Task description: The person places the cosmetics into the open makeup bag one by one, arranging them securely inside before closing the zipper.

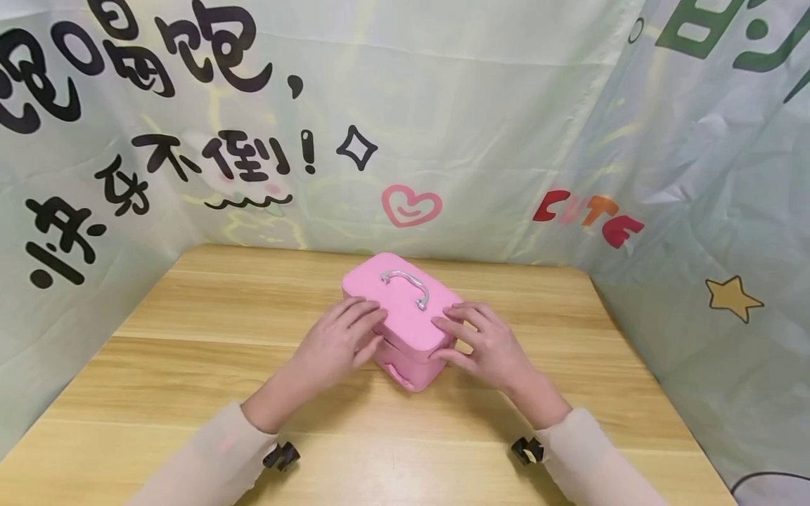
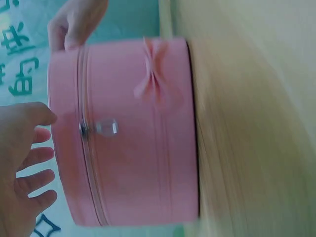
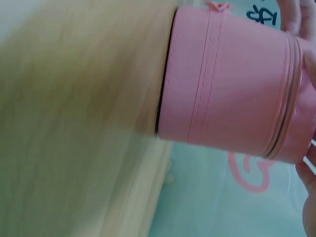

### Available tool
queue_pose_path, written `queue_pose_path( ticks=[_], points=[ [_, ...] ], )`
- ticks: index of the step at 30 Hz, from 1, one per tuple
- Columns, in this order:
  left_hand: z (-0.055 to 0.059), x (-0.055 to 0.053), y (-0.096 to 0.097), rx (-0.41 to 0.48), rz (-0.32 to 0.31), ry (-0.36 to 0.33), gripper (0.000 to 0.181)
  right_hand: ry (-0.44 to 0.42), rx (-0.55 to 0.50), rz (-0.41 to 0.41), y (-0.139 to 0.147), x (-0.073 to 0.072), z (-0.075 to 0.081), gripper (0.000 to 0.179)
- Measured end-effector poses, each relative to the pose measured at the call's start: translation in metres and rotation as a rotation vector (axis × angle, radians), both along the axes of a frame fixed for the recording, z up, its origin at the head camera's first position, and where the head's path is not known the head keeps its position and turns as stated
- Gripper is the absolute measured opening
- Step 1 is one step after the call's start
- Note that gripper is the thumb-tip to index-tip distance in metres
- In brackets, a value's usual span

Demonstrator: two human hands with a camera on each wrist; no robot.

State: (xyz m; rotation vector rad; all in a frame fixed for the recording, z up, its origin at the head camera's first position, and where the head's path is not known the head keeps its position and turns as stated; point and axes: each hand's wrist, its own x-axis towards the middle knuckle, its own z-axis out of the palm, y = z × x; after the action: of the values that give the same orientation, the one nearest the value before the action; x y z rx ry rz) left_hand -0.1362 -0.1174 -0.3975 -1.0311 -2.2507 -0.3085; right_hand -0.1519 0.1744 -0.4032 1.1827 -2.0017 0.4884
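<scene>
A pink vanity case point(image 1: 392, 316) with a silver handle point(image 1: 406, 284) on its lid stands on the table, turned at an angle, its lid down. My left hand point(image 1: 335, 341) holds the lid's left edge, fingertips at the top and thumb by the side. At the right corner my right hand point(image 1: 490, 344) grips the lid, fingers on top and thumb lower down. The left wrist view shows the zip pull point(image 2: 106, 127) on the seam and a pink bow point(image 2: 154, 74) on the wall below. Part of the right hand lies outside the right wrist view.
The wooden table point(image 1: 190, 393) spreads around the case. A pale printed cloth point(image 1: 493, 126) with lettering, a heart and a star hangs behind it and along both sides. Small black devices point(image 1: 281, 457) sit at both wrists, against the light sleeves point(image 1: 209, 457).
</scene>
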Motion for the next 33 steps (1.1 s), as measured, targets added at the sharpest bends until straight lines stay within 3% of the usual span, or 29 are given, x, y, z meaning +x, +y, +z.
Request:
queue_pose_path(
  ticks=[7, 15, 22, 29, 33],
  points=[
    [0.004, 0.016, 0.017, 0.041, -0.068, 0.006, 0.045, 0.055, -0.019, -0.105, -0.018, 0.013, -0.001, 0.053],
    [-0.002, 0.023, 0.028, 0.035, -0.043, 0.026, 0.042, 0.068, -0.044, -0.175, -0.03, 0.025, -0.003, 0.049],
    [-0.004, 0.024, 0.024, 0.075, -0.05, 0.001, 0.034, 0.064, -0.075, -0.129, -0.034, 0.03, -0.004, 0.04],
    [0.001, 0.018, 0.007, 0.076, -0.134, -0.099, 0.036, 0.075, -0.08, -0.017, -0.036, 0.03, 0.002, 0.029],
    [0.003, 0.013, -0.003, 0.072, -0.18, -0.112, 0.037, 0.091, -0.061, 0.048, -0.036, 0.026, 0.006, 0.027]
  ],
)
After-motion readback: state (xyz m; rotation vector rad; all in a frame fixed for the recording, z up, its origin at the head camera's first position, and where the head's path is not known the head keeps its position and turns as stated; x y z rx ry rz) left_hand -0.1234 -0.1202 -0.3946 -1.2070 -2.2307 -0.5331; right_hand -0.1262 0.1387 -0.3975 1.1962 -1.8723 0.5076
